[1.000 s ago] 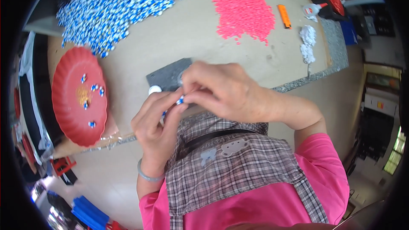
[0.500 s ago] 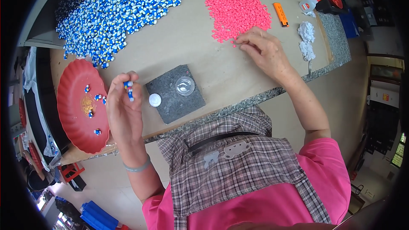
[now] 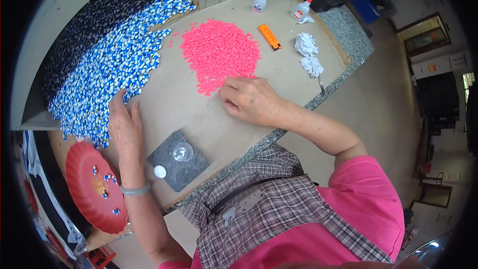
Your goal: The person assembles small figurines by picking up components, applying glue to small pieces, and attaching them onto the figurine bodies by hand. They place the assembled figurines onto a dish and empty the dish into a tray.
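My left hand (image 3: 125, 128) reaches the near right edge of a heap of small blue-and-white pieces (image 3: 107, 67). Its thumb and index finger are apart, and nothing shows between their tips; the other fingers are partly hidden. At the near edge of a pile of small pink pieces (image 3: 219, 50), my right hand (image 3: 253, 100) is closed with its fingers curled downward. Whatever its fingertips hold is out of sight. Between my hands and nearer me lies a dark square slab (image 3: 191, 172), bearing a small clear round dish (image 3: 183, 152) and a white round disc (image 3: 160, 172).
A red scalloped tray (image 3: 82, 189) holds several blue-and-white pieces at the left. Beyond my right hand are an orange lighter (image 3: 270, 37), two glue bottles (image 3: 259, 1) with red tips, and crumpled white tissue (image 3: 305, 45). The granite table edge (image 3: 269, 139) runs before me.
My left hand has moved away from beside the slab to the blue-and-white heap; the pieces seen in its fingers no longer show. My right hand stays by the pink pile, more curled. The view has turned.
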